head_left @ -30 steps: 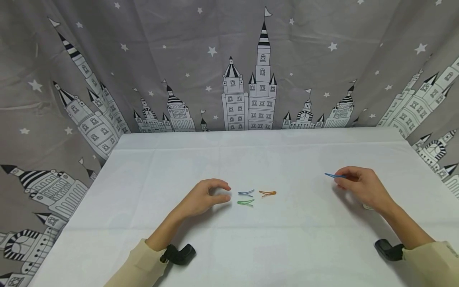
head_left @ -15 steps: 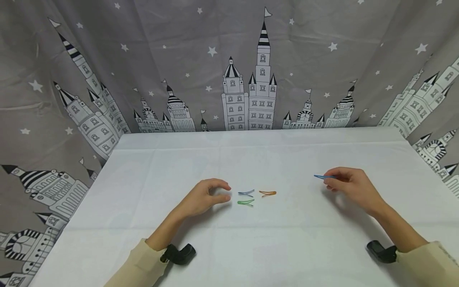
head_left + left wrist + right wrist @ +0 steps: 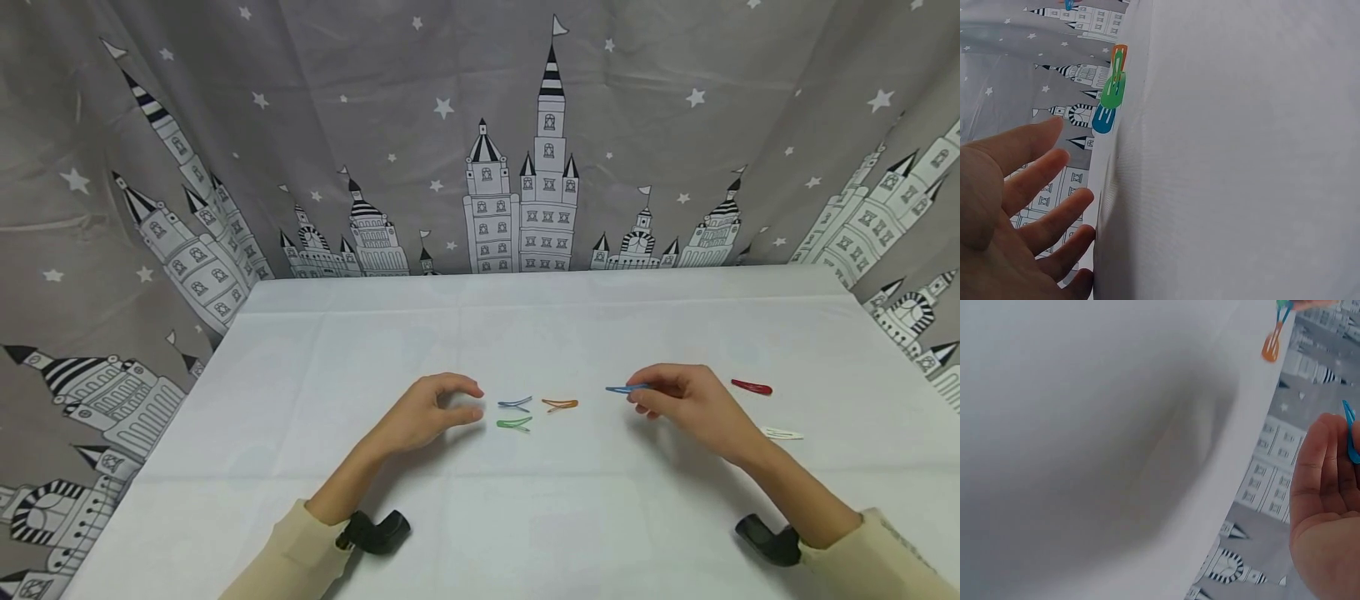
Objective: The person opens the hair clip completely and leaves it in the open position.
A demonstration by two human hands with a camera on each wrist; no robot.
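My right hand [image 3: 686, 404] pinches a blue hair clip [image 3: 626, 389] between thumb and fingertips, its narrow end pointing left; the clip [image 3: 1350, 434] also shows at the right edge of the right wrist view. On the left, my left hand [image 3: 431, 415] rests on the table with thumb and fingers apart, holding nothing. Just beyond its fingertips lie three opened snap clips: a blue hair clip [image 3: 514, 405], a green hair clip [image 3: 513, 423] nearer me and an orange hair clip [image 3: 561, 404] to the right. In the left wrist view the green clip [image 3: 1113, 90] overlaps the others.
Behind my right hand, a red hair clip [image 3: 752, 387] lies on the white tablecloth [image 3: 570, 517]. A white hair clip [image 3: 783, 433] lies nearer me, partly behind the right wrist. A grey curtain [image 3: 645, 75] with castles and stars hangs behind the table.
My right hand has moved left with the blue hair clip, towards the three opened clips. The red and white clips have come into view behind it. My left hand has stayed still.
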